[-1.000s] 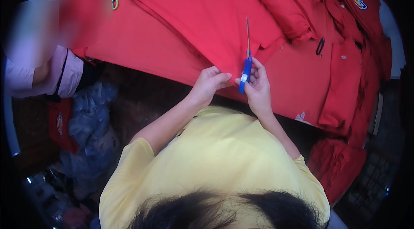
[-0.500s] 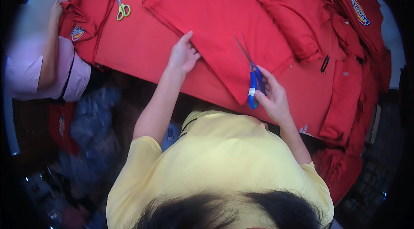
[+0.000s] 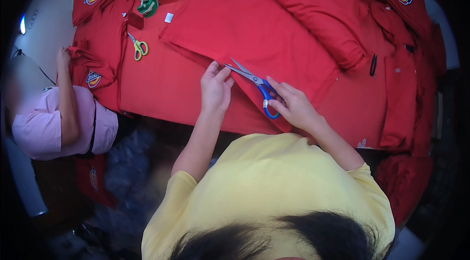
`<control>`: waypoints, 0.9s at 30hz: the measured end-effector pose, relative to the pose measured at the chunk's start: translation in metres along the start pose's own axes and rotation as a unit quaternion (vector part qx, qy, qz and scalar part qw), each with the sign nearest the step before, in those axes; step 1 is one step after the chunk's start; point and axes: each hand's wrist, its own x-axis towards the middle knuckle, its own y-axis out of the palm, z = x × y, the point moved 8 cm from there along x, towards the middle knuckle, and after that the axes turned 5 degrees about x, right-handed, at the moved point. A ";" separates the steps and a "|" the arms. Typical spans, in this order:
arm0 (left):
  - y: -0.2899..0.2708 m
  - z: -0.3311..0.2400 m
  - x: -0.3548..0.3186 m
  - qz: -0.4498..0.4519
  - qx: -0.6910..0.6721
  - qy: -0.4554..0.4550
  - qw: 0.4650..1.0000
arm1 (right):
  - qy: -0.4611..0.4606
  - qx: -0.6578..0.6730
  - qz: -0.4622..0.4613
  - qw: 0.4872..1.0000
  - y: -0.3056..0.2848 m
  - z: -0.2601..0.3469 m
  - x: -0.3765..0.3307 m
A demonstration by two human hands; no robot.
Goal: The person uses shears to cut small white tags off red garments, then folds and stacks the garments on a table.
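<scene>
A large piece of red cloth [image 3: 245,25] lies spread before me, its near corner reaching the table edge. With fingertips and thumb together, my left hand [image 3: 216,89] pinches its slanting left edge. My right hand [image 3: 293,106] holds scissors [image 3: 265,94] with blue handles and a white tag round one loop. Their slightly parted blades point left, with the tips close to my left fingertips at the cloth's edge. Whether a thread lies between the blades is too small to tell.
Yellow-handled scissors [image 3: 139,49] and a green tape dispenser [image 3: 147,5] lie at the far left. A small black tool [image 3: 373,64] sits at the right. Folded red garments [image 3: 401,98] cover the right side. A person in a pink shirt [image 3: 78,120] handles red garments at the left.
The scissors have swung left, their tips moving from above the cloth to beside my left fingers. My left hand has gone from loosely open to pinching the cloth's edge. The view has shifted.
</scene>
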 end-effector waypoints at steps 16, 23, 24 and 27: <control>0.009 -0.012 0.000 0.019 0.032 0.019 0.999 | 0.135 0.249 0.070 0.956 0.009 -0.017 0.013; 0.013 -0.015 0.000 0.050 0.062 -0.005 0.997 | -0.028 0.142 0.016 0.989 -0.003 -0.002 0.034; 0.013 -0.016 0.000 0.048 0.065 -0.010 0.997 | -0.018 0.163 0.018 0.986 -0.002 -0.003 0.037; 0.012 -0.018 0.002 0.040 0.055 -0.005 0.998 | 0.112 0.256 0.066 0.958 0.004 -0.017 0.037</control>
